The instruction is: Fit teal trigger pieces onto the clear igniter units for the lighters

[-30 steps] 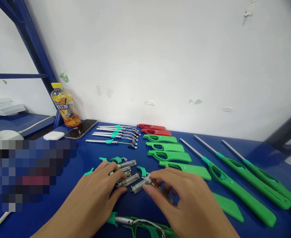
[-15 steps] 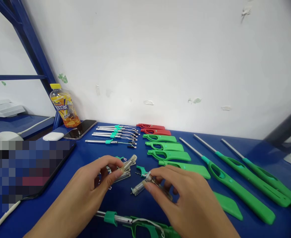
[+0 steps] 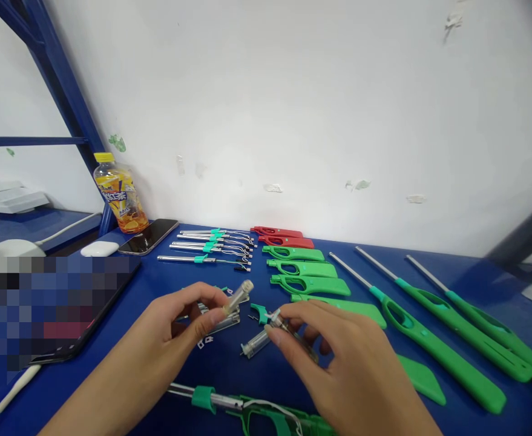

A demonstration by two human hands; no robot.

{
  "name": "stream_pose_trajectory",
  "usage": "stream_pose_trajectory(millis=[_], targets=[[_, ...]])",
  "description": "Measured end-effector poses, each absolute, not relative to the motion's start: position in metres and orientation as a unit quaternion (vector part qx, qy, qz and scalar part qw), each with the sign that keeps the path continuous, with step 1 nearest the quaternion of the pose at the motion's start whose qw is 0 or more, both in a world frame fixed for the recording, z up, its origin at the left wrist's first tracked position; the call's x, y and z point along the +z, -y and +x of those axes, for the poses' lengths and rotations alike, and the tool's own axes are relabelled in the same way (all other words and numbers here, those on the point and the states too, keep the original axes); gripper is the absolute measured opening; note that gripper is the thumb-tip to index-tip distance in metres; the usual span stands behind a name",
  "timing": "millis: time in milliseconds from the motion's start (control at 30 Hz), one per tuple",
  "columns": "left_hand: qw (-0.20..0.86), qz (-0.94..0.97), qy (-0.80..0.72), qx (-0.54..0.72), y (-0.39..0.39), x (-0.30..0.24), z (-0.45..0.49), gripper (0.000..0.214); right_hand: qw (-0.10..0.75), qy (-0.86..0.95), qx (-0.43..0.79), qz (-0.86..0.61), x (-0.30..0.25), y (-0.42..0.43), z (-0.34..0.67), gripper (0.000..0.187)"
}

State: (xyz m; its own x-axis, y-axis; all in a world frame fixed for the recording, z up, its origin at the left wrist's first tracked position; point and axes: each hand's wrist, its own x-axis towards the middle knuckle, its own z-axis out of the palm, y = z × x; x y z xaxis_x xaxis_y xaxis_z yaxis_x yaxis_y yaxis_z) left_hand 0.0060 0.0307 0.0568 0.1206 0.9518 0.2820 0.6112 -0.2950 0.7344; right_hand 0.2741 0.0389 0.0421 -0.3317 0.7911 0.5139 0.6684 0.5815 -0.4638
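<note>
My left hand (image 3: 175,327) pinches a small clear gas cartridge (image 3: 238,295) between thumb and forefinger, lifted a little above the blue table (image 3: 120,363). More clear cartridges (image 3: 223,324) lie under it with small teal triggers (image 3: 259,312). My right hand (image 3: 338,363) grips another clear cartridge (image 3: 256,345), its tip pointing left just above the table. A half-built green lighter (image 3: 256,412) with a metal tube lies at the near edge below both hands.
Green handle shells (image 3: 308,269) and two red ones (image 3: 279,237) lie in a row behind. Metal tubes with wires (image 3: 206,247) lie left of them. Three finished long green lighters (image 3: 433,348) lie right. A phone (image 3: 147,236), drink bottle (image 3: 118,195) and earbud case (image 3: 99,249) stand far left.
My left hand picked a clear cartridge out of the pile and raised it. My right hand kept its cartridge and shifted only slightly.
</note>
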Motion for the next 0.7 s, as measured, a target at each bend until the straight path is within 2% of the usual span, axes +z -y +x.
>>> stream_pose_trajectory(millis=[167,367,600,700], targets=[[0.142,0.751,-0.582,0.276,-0.025,0.038,0.007,0.032,0.374,0.81,0.074,-0.447,0.043,-0.039,0.276,0.012],[0.121,0.771,-0.602,0.17,-0.015,0.024,-0.001,0.037,0.374,0.805,0.089,-0.452,0.046,-0.036,0.28,0.017],[-0.059,0.808,-0.559,0.176,-0.004,0.001,-0.012,0.025,0.37,0.802,0.118,-0.454,0.049,-0.036,0.282,0.013],[-0.041,0.834,-0.5,0.229,-0.001,0.005,-0.004,0.02,0.365,0.806,0.126,-0.448,0.049,-0.036,0.283,0.011]])
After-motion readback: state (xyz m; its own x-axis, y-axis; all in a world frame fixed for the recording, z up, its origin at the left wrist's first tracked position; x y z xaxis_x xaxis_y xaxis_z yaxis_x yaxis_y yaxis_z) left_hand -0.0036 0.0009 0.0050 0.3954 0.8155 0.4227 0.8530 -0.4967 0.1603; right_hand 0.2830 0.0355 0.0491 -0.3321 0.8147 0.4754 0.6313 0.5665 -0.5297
